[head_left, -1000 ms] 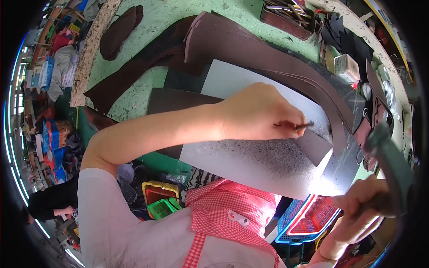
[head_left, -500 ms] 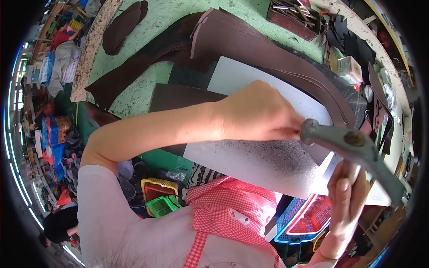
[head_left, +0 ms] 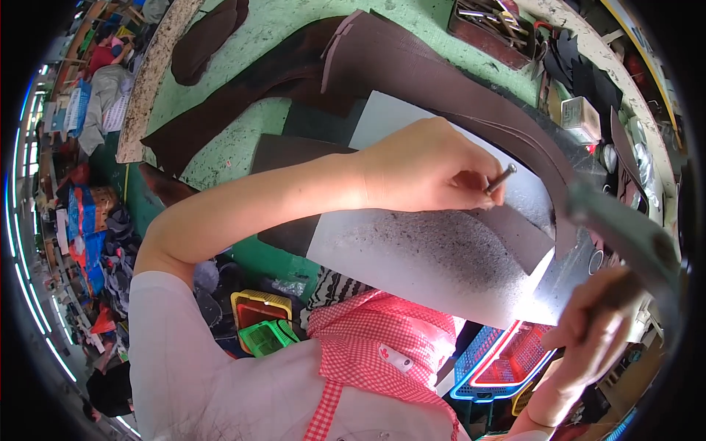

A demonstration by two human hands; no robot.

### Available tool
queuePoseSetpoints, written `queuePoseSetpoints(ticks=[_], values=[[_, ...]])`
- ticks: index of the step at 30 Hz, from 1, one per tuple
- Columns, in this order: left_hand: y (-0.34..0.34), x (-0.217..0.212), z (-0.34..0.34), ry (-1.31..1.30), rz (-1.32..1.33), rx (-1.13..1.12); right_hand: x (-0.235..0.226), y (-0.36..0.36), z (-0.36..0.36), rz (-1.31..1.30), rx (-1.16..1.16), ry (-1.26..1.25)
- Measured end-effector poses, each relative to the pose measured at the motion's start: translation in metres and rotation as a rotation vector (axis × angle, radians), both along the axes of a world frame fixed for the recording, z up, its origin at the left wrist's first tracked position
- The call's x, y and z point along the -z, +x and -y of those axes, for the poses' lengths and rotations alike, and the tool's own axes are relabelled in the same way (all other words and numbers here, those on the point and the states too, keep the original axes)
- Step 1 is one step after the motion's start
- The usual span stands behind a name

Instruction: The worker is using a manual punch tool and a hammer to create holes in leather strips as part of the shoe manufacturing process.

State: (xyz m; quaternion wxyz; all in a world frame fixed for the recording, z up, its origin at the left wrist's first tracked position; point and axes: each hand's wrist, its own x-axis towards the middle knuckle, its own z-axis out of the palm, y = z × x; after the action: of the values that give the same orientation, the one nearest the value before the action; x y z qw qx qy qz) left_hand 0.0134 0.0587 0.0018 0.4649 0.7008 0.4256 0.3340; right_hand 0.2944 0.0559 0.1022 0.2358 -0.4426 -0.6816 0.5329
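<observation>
My left hand (head_left: 430, 167) is closed round a thin metal punch (head_left: 503, 178), whose top end sticks up past the fingers; its lower end is hidden. Beneath that hand a dark brown leather piece (head_left: 521, 237) lies on a white board (head_left: 412, 268) strewn with dark specks. My right hand (head_left: 599, 320) grips a hammer (head_left: 625, 226) by its handle. The grey hammer head, smeared by motion, is in the air to the right of the punch and apart from it.
Larger brown leather pieces (head_left: 412, 70) lie along the green table (head_left: 243, 132). At the back right are a tool box (head_left: 491, 33) and a clear square container (head_left: 580, 120). Blue and red plastic baskets (head_left: 507, 360) stand below the table's front edge.
The hammer has swung right, away from the punch, with my right hand moving right and slightly down. My left hand has shifted slightly up, and the punch top now shows.
</observation>
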Motion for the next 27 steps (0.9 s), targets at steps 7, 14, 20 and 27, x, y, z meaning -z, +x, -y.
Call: queuePoseSetpoints(ticks=[7, 14, 20, 27], values=[[-0.002, 0.004, 0.008, 0.312, -0.287, 0.039, 0.0, -0.017, -0.002, 0.239, -0.096, 0.208], [-0.003, 0.008, 0.005, 0.069, 0.126, -0.023, -0.012, 0.004, -0.005, -0.247, -0.101, -0.073], [-0.007, 0.009, 0.013, 0.389, -0.258, -0.045, -0.001, -0.04, -0.003, 0.074, 0.032, -0.019], [-0.011, 0.006, 0.015, 0.169, 0.007, -0.044, -0.004, -0.004, -0.006, -0.18, -0.137, -0.04]])
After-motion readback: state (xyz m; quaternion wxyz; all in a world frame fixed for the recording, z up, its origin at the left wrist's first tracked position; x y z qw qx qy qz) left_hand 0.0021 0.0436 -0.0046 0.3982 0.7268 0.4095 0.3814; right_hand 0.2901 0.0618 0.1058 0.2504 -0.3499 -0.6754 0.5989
